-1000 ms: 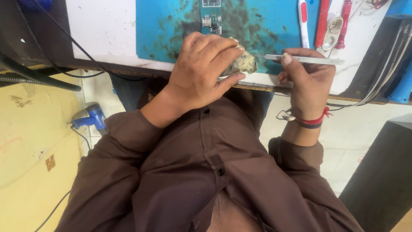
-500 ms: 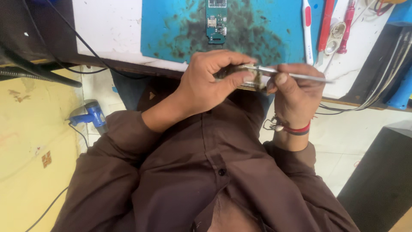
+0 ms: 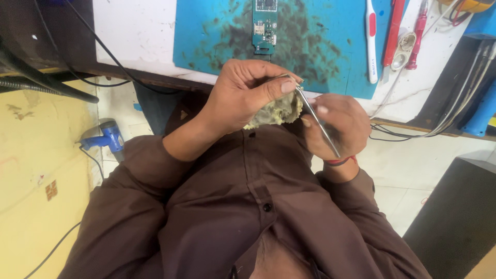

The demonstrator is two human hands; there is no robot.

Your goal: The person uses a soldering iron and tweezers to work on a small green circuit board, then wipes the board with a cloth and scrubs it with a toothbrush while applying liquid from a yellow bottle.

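Item: grubby wad of cloth (image 3: 276, 111), held over lap, just below bench edge. L hand (image 3: 243, 98) fingers curled tight round it, thumb pressing top. Metal tweezers (image 3: 318, 121), tip at wad, pinched in R hand (image 3: 336, 126), fingers closed on shaft. Behind: blue mat (image 3: 320, 46) w/ circuit board (image 3: 264, 26), white toothbrush (image 3: 371, 41), red tools (image 3: 395, 31).

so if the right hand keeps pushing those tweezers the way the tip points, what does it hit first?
Probably the left hand's thumb. The right hand holds the tweezers angled up and to the left in the picture, tip beside that thumb and the greenish wad which the left hand pinches. Depth is unclear, so the wad could come first.
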